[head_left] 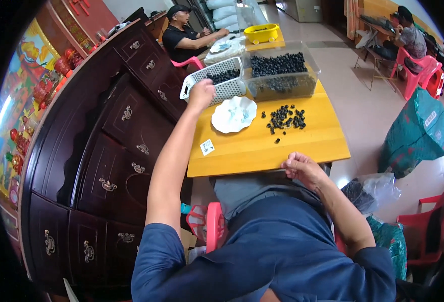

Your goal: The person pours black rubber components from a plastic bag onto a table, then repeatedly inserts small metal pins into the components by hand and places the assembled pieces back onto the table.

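My left hand (202,94) reaches over the near side of a white perforated basket (227,92) holding small black parts (224,76). Its fingertips point into the basket and are too hidden to read. My right hand (305,170) is at the table's front edge, thumb and fingers curled together; anything between them is too small to make out. A loose pile of small black ring-like parts (285,120) lies on the yellow wooden table (262,156). Left of the pile, a white scalloped plate (227,119) carries small pale bluish pieces (239,115).
Behind the pile, a clear plastic bin (282,84) holds many black parts. A printed white card (207,147) lies at the table's left. Dark wooden drawers (116,131) flank my left arm. Two other people sit farther off, one beside a yellow tub (261,34). Green sacks (416,133) stand right.
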`<action>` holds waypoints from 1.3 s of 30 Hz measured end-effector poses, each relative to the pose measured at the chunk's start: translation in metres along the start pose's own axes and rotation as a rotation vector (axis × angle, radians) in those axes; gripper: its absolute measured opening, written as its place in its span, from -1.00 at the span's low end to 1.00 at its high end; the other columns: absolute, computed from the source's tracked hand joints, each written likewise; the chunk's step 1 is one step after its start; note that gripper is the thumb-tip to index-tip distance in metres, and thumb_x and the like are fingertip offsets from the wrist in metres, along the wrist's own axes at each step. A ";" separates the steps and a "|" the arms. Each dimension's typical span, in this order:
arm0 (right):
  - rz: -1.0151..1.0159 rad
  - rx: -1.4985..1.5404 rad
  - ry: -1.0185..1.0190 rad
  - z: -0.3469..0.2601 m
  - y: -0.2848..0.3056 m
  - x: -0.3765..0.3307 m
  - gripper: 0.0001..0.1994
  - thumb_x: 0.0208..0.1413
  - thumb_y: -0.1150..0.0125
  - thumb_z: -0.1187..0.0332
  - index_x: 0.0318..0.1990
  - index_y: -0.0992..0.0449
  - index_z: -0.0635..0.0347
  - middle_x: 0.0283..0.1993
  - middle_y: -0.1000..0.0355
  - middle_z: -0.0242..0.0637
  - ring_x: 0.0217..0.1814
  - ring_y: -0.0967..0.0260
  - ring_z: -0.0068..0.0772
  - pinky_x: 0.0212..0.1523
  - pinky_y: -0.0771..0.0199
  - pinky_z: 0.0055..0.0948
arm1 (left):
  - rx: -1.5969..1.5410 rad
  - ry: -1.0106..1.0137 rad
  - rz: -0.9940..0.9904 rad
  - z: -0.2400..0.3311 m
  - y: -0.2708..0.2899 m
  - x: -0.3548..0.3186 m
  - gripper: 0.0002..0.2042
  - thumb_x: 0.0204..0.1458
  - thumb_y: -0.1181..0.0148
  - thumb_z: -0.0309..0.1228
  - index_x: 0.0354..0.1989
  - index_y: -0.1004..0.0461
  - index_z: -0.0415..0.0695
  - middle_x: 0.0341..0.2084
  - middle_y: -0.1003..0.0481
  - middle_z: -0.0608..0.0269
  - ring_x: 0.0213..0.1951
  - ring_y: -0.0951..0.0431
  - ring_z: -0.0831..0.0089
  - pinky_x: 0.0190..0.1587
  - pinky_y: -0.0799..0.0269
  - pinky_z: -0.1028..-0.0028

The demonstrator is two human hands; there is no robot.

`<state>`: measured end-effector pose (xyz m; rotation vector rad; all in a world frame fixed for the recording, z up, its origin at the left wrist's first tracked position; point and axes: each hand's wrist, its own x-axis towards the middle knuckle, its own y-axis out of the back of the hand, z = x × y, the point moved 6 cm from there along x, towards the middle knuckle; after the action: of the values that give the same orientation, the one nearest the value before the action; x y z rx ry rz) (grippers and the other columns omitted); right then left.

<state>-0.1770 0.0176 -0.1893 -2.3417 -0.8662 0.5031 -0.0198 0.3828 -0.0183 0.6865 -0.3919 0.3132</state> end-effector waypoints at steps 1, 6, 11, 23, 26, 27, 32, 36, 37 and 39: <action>0.008 -0.008 0.009 0.001 0.007 0.003 -0.92 0.20 -0.26 0.34 -0.29 -0.46 0.01 -0.20 -0.53 -0.38 -0.33 -0.46 -0.61 -0.22 -0.52 -0.56 | -0.066 0.139 -0.152 -0.013 -0.026 -0.015 -0.69 0.04 -0.09 -0.50 -0.03 -0.50 -0.35 -0.41 -0.63 0.14 -0.48 -0.62 0.47 -0.39 -0.51 0.52; 0.027 -0.045 -0.026 0.010 0.006 0.008 -0.93 0.22 -0.25 0.34 -0.28 -0.47 0.00 -0.20 -0.53 -0.38 -0.35 -0.45 -0.65 -0.25 -0.52 -0.60 | 0.460 0.107 -0.275 -0.033 -0.066 -0.083 -0.76 -0.07 -0.33 -0.28 -0.20 -0.67 -0.01 -0.32 -0.64 0.11 -0.24 -0.65 0.20 -0.13 -0.54 0.29; 0.071 -0.046 -0.055 0.012 0.010 0.007 -0.92 0.22 -0.25 0.32 -0.28 -0.46 0.00 -0.21 -0.53 -0.39 -0.35 -0.45 -0.66 -0.24 -0.51 -0.61 | 0.649 0.137 -0.239 -0.039 -0.070 -0.077 -0.78 -0.07 -0.31 -0.25 -0.23 -0.68 0.03 -0.26 -0.63 0.09 -0.19 -0.63 0.10 -0.08 -0.52 0.19; 0.016 -0.059 -0.030 0.010 0.008 0.007 -0.92 0.23 -0.25 0.33 -0.26 -0.45 -0.01 -0.19 -0.52 -0.41 -0.30 -0.44 -0.67 -0.21 -0.49 -0.61 | 0.614 -0.033 -0.325 -0.055 -0.107 -0.065 -0.80 -0.08 -0.24 -0.27 -0.27 -0.69 0.13 -0.31 -0.63 0.10 -0.22 -0.62 0.09 -0.12 -0.52 0.16; 0.013 -0.068 -0.037 0.010 0.005 0.007 -0.92 0.22 -0.26 0.33 -0.26 -0.46 0.00 -0.18 -0.53 -0.40 -0.30 -0.44 -0.67 -0.20 -0.50 -0.62 | 0.649 -0.068 -0.292 -0.051 -0.109 -0.067 -0.85 -0.05 -0.24 -0.27 -0.36 -0.67 0.03 -0.41 -0.62 0.08 -0.30 -0.62 0.05 -0.18 -0.53 0.17; 0.013 -0.078 -0.039 0.010 0.005 0.007 -0.92 0.22 -0.26 0.33 -0.26 -0.46 0.00 -0.18 -0.53 -0.40 -0.30 -0.44 -0.67 -0.20 -0.50 -0.62 | 0.711 -0.082 -0.291 -0.049 -0.110 -0.068 -0.86 -0.05 -0.22 -0.27 -0.39 -0.66 0.02 -0.43 -0.61 0.07 -0.30 -0.62 0.05 -0.19 -0.53 0.15; -0.004 -0.106 -0.026 0.013 0.008 0.009 -0.92 0.22 -0.26 0.32 -0.25 -0.46 -0.01 -0.17 -0.53 -0.41 -0.30 -0.45 -0.68 -0.20 -0.50 -0.63 | 0.754 -0.144 -0.266 -0.028 -0.105 -0.070 -0.86 -0.04 -0.17 -0.31 -0.43 -0.61 -0.05 -0.41 -0.62 0.05 -0.31 -0.63 0.06 -0.20 -0.52 0.11; -0.018 -0.102 -0.013 0.009 0.005 0.009 -0.91 0.23 -0.25 0.30 -0.24 -0.46 0.00 -0.20 -0.52 -0.43 -0.32 -0.45 -0.68 -0.20 -0.51 -0.63 | 0.424 -0.217 -0.181 0.025 -0.097 -0.084 -0.90 -0.02 -0.17 -0.38 -0.46 -0.54 -0.11 -0.49 -0.59 0.05 -0.38 -0.63 0.09 -0.28 -0.53 0.19; -0.018 -0.103 -0.017 0.009 0.000 0.008 -0.91 0.23 -0.25 0.30 -0.24 -0.46 0.00 -0.20 -0.52 -0.43 -0.32 -0.45 -0.68 -0.20 -0.51 -0.63 | 0.282 -0.267 -0.182 0.049 -0.097 -0.095 -0.92 -0.02 -0.17 -0.40 -0.47 -0.51 -0.12 -0.52 -0.58 0.05 -0.41 -0.63 0.10 -0.32 -0.53 0.23; 0.086 -0.106 0.040 0.004 -0.004 0.007 -0.86 0.22 -0.20 0.28 -0.28 -0.53 0.14 -0.30 -0.53 -0.37 -0.38 -0.40 -0.65 -0.36 -0.42 -0.64 | 0.171 -0.323 -0.266 0.084 -0.107 -0.126 -0.93 0.01 -0.19 -0.44 -0.41 -0.51 -0.16 -0.60 -0.54 0.11 -0.54 -0.59 0.29 -0.43 -0.47 0.39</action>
<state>-0.1763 0.0264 -0.1906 -2.4856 -0.7947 0.4535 -0.1086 0.2293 -0.0745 0.9504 -0.5778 -0.0197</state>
